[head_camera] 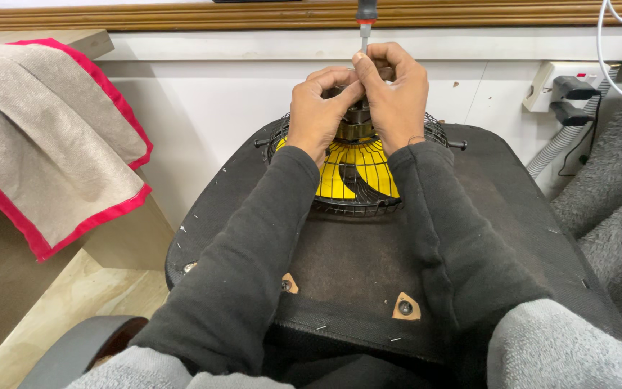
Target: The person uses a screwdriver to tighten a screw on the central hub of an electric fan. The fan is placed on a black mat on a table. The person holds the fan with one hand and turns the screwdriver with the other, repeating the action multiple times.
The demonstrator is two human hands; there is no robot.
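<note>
Taking the small fan (358, 176) with its wire cage and yellow blades as the landmark: it lies face-down on the dark seat pad (368, 266), straight ahead of the person, with its motor hub (356, 124) rising from the middle of the cage. To the left of the hub, the left hand (318, 108) curls in, fingertips pinched on the hub's top. Just above the hub, between the two hands, a screwdriver (365, 25) stands near upright, long axis vertical, handle up and tip pointing down into the hub. To the right, the right hand (397, 94) closes round the lower shaft and hub; it sits slightly higher and nearer the tool. Both hands touch each other over the hub.
</note>
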